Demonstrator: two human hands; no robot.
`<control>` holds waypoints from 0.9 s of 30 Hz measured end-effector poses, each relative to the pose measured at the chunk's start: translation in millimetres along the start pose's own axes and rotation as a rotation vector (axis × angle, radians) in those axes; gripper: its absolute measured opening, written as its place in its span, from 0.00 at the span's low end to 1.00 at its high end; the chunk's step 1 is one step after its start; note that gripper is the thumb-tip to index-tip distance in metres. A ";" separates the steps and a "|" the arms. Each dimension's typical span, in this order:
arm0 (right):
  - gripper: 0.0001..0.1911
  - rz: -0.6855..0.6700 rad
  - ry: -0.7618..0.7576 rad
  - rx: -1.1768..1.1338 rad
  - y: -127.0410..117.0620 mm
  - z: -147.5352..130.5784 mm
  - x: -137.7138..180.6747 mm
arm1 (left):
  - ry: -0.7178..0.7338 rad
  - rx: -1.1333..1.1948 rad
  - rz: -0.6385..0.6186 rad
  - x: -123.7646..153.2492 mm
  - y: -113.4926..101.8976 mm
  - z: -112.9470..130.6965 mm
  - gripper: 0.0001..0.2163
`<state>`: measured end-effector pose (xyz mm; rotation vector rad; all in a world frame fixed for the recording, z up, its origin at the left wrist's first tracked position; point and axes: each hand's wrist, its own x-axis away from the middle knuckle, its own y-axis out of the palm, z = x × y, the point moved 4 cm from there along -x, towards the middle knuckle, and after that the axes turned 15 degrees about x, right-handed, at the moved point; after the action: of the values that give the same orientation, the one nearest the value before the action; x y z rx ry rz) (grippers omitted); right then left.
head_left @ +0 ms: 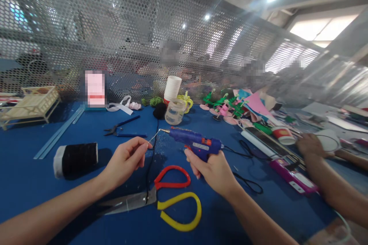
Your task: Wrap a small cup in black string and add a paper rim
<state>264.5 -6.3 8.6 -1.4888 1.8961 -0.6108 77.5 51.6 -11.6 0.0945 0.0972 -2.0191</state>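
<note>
My right hand (214, 170) grips a blue hot glue gun (193, 141), its nozzle pointing left. My left hand (126, 159) pinches a thin wire (154, 135) whose tip meets the gun's nozzle. A black cord (151, 160) hangs below the wire and trails over the table. Under my hands lie scissors (161, 199) with one red and one yellow handle loop, blades pointing left.
The table (28, 183) is blue. On it are a black roll with a white end (75, 159), blue-handled pliers (122, 128), a clear jar (174, 111), stacked white cups (172, 88), a wooden crib model (31, 103) and coloured foam pieces (238, 107). Another person's hand (310, 145) rests at right. Perforated metal screen behind.
</note>
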 end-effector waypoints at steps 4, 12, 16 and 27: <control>0.18 -0.010 -0.015 0.005 0.5 -0.7 0.2 | -0.002 -0.011 0.002 0.2 -0.4 0.6 0.12; 0.14 -0.054 -0.011 -0.087 1.9 -2.9 0.5 | -0.009 -0.014 -0.011 -1.2 -0.6 -1.9 0.11; 0.14 -0.087 -0.022 -0.093 3.2 -3.0 0.3 | 0.002 -0.004 -0.011 -2.0 -0.2 -0.7 0.11; 0.15 -0.108 0.030 -0.112 3.5 0.4 -1.9 | -0.022 0.064 -0.048 -0.5 1.3 -2.7 0.12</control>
<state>262.8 -3.6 6.2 -1.6715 1.9090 -0.5865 79.0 51.9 -14.2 0.1113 0.0213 -2.0709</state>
